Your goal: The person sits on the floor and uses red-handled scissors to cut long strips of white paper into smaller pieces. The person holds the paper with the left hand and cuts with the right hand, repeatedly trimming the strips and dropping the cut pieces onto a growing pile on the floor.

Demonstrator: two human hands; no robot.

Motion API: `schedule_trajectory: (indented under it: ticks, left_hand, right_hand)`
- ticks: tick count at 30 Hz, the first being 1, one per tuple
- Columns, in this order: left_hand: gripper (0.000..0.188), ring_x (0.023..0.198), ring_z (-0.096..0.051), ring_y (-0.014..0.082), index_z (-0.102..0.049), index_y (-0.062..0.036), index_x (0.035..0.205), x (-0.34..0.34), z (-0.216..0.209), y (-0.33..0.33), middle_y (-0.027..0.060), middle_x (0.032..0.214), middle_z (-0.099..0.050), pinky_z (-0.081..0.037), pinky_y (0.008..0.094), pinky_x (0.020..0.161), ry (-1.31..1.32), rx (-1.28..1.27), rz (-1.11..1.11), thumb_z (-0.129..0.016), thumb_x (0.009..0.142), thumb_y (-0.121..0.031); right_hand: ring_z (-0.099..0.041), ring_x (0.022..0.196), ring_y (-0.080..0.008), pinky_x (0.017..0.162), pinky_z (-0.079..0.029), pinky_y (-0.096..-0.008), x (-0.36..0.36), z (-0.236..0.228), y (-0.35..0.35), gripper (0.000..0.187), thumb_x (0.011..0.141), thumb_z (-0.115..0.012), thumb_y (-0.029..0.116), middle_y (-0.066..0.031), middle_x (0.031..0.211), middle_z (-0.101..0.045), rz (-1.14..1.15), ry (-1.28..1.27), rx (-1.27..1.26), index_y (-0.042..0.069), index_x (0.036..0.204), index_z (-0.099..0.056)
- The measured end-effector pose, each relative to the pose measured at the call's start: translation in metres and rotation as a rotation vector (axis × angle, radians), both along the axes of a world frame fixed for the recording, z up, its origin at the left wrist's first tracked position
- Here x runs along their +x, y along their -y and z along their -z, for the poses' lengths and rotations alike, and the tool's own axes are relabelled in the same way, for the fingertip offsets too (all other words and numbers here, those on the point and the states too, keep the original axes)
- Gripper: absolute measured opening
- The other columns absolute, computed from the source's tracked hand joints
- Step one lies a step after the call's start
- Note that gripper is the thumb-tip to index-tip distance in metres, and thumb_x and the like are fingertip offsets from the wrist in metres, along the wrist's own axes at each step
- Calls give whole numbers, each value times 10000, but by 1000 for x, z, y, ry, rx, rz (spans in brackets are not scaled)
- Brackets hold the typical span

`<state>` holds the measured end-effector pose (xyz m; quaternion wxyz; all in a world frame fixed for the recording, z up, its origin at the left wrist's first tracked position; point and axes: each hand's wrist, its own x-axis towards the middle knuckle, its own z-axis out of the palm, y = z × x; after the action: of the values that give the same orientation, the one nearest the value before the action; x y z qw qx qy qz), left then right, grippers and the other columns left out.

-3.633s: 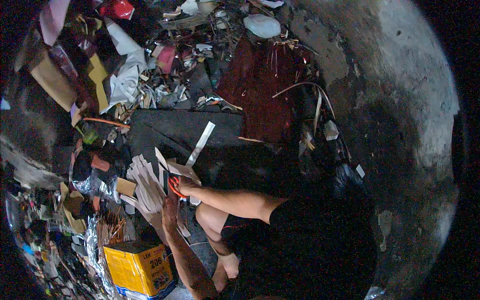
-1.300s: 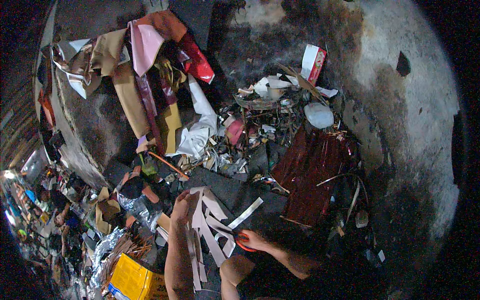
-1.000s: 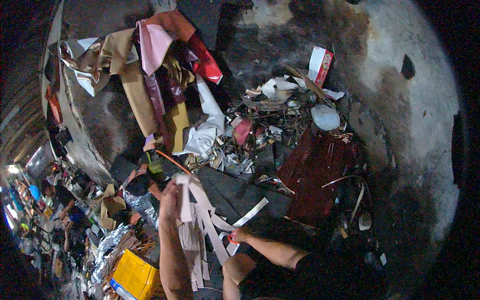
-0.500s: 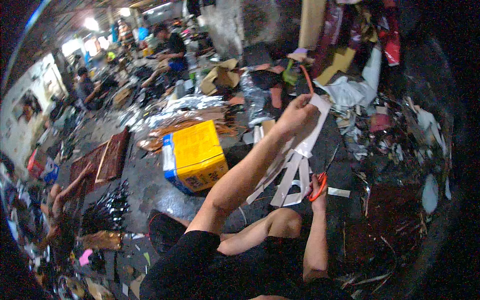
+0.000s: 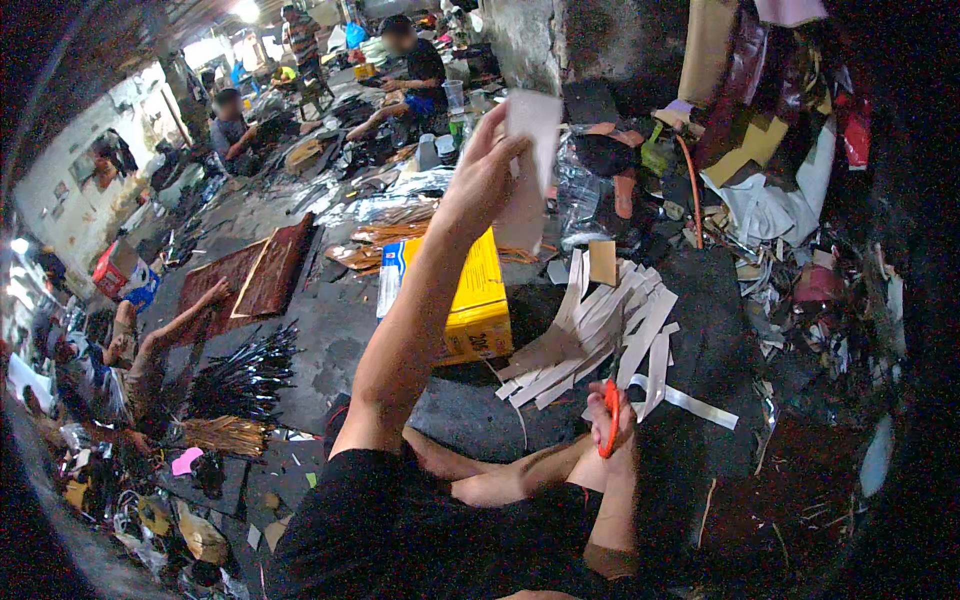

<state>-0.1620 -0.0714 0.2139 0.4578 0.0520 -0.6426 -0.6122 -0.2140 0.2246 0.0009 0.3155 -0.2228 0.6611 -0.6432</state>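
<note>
My left hand [image 5: 482, 185] is raised in front of the yellow box [image 5: 480, 295], its fingers closed on a pale piece of sheet material [image 5: 536, 130]. Part of that material hangs below the hand. Lower down, my right hand [image 5: 622, 428] grips a pair of scissors [image 5: 610, 420] by the orange handles, with the blades pointing away from me. The blades lie close to a fanned pile of pale cut strips [image 5: 600, 335] on the dark floor mat. A white strip [image 5: 700, 407] extends to the right of the scissors.
Offcuts [image 5: 800, 300] heap up along the right side. A brown panel [image 5: 250, 275] lies at the left, beside a bundle of dark strips [image 5: 245, 375] and another person's arm [image 5: 180, 325]. Other people sit farther back among scattered materials.
My left hand has swung left and up from above the strips to before the box, carrying the pale piece. More of the pile shows. The view has turned left.
</note>
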Motion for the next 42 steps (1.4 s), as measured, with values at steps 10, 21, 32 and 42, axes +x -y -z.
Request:
schedule_trajectory:
  ticks: [10,21,32,42]
  left_hand:
    - [303,647,-481,96,-469,4,990,122,242,-15,24,722,-533,-409,237,563,482,233,-362,-507,860,-267]
    - [271,702,-508,112,-490,-36,1062,154,274,-22,23,839,-544,-440,260,575,530,28,-82,-440,891,-239]
    - [351,846,-510,146,-444,-37,1132,151,318,-37,74,975,-544,-450,292,671,461,17,39,-462,863,-261]
    - [252,673,-555,168,-486,7,959,186,322,-63,91,809,-558,-480,289,553,552,175,-38,-486,828,-208]
  right_hand:
    - [-466,502,-53,348,-365,-157,54,71,18,303,795,-601,276,-24,750,-516,-137,543,-403,59,951,-461]
    - [-443,395,-138,333,-381,-241,70,94,44,467,781,-582,372,-62,583,-469,-390,666,-123,28,1061,-436]
    - [-472,534,-240,443,-393,-367,-21,254,86,609,802,-375,570,-110,685,-498,-855,559,-427,1,1000,-467]
    - [-293,312,-87,287,-311,-222,81,126,67,610,812,-397,569,15,477,-306,-28,286,24,-6,1011,-447]
